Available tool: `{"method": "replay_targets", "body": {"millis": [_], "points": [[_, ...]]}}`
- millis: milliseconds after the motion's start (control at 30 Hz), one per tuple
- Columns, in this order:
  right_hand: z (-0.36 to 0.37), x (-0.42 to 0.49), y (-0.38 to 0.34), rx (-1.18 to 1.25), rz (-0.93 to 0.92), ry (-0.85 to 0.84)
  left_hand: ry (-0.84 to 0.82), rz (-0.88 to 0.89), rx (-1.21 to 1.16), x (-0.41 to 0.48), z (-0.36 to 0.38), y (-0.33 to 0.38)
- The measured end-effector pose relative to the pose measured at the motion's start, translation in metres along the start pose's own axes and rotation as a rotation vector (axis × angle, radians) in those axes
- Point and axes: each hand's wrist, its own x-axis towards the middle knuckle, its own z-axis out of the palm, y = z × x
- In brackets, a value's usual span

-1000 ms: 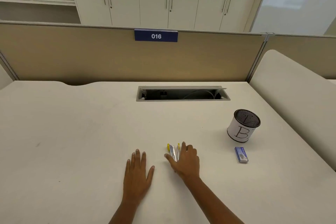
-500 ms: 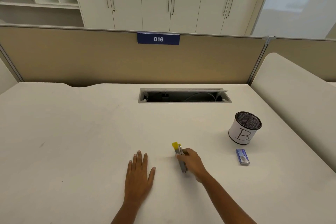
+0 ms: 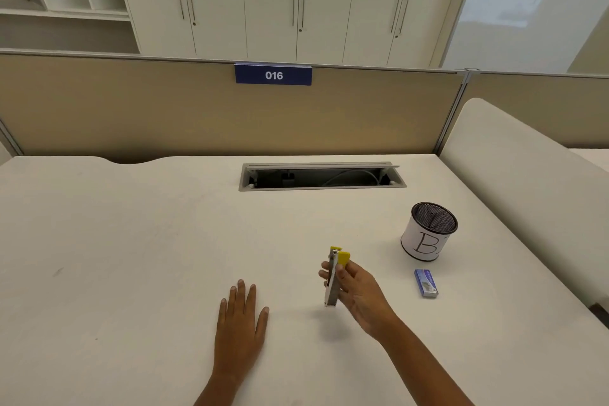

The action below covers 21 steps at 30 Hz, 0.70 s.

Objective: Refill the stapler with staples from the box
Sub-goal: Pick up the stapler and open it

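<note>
My right hand (image 3: 357, 293) grips a small yellow and metal stapler (image 3: 333, 277) and holds it lifted above the white desk (image 3: 131, 241), its yellow end pointing away from me. A shadow lies on the desk below it. The small blue staple box (image 3: 425, 283) lies flat on the desk to the right of that hand, apart from it. My left hand (image 3: 241, 326) rests flat on the desk, palm down, fingers spread, to the left of the stapler.
A black mesh pen cup (image 3: 429, 231) with a white label marked B stands behind the staple box. An open cable slot (image 3: 321, 175) is set in the desk further back. A beige partition (image 3: 164, 115) closes the far side.
My right hand has closed on the stapler and lifted it off the desk, turning it on edge. My left hand has stayed flat in place.
</note>
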Motion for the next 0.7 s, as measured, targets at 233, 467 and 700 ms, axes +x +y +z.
{"method": "replay_targets", "body": {"millis": [233,467,700], "points": [[0.006,-0.006,-0.009,-0.225,-0.132,0.043,-0.071,0.071,0.015,-0.003,-0.013,0.007],[0.014,-0.011,-0.011,-0.333,-0.127,0.041,-0.076,-0.008,-0.122,-0.004,-0.008,0.006],[0.024,-0.007,-0.005,-0.407,0.016,-0.006,-0.278,-0.119,-1.12,0.015,-0.034,0.055]]}}
